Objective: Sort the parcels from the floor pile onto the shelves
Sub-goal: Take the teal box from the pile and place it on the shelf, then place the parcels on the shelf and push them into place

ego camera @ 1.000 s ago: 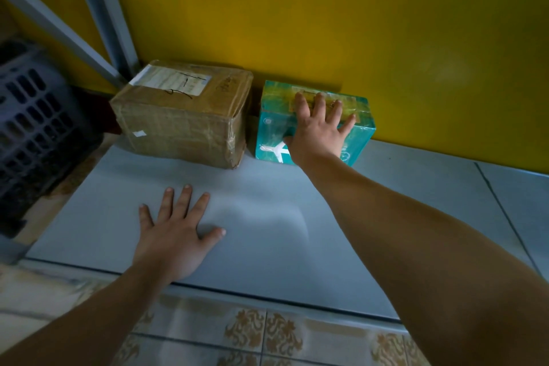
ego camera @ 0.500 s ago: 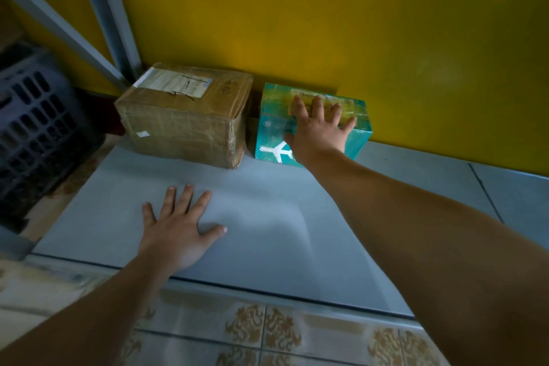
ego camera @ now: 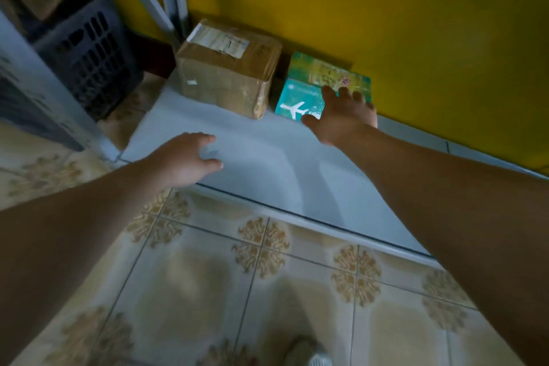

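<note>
Reaching forward, my right hand (ego camera: pixel 341 119) lies with fingers straight and spread against the teal plastic-wrapped rectangular parcel (ego camera: pixel 292 95) (white aeroplane print on its front), not gripping it. My left hand (ego camera: pixel 184 160), fingers loosely bent, holds nothing above the pale grey flat shelf board (ego camera: pixel 261 163). Parcel stands on that board at the yellow wall (ego camera: pixel 386 9), just beside a brown taped cardboard box (ego camera: pixel 225 77).
</note>
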Action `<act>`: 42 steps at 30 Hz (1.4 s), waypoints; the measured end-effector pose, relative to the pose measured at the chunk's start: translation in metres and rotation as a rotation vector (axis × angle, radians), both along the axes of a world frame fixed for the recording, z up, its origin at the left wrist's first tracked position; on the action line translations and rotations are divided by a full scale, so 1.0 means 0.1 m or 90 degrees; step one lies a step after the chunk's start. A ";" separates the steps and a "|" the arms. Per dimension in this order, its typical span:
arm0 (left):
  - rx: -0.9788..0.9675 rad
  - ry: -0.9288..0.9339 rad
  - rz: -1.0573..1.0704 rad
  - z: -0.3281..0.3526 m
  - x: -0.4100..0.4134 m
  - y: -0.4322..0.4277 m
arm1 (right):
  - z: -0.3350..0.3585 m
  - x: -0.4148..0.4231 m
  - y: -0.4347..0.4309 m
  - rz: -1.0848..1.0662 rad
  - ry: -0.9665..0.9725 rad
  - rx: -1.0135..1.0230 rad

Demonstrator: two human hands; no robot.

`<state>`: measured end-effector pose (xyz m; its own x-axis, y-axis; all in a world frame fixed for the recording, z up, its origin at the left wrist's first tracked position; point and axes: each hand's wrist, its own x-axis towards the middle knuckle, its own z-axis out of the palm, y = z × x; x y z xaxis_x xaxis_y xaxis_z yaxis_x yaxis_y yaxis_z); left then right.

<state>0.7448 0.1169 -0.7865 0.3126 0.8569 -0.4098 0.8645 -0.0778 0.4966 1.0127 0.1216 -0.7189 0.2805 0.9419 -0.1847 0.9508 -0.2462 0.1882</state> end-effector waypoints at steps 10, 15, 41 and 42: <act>-0.026 0.007 -0.048 2.02 -0.52 -1.21 | 1.61 -0.79 -1.21 0.008 0.063 -0.096; -0.009 0.018 -0.021 3.06 -0.76 -2.13 | 2.56 -1.13 -1.98 0.049 0.099 -0.086; 0.260 0.141 0.046 7.30 -3.42 -5.12 | 6.74 -4.10 -4.18 0.290 0.209 0.109; 0.265 0.147 0.054 7.33 -3.57 -5.16 | 6.77 -4.28 -4.19 0.304 0.205 0.101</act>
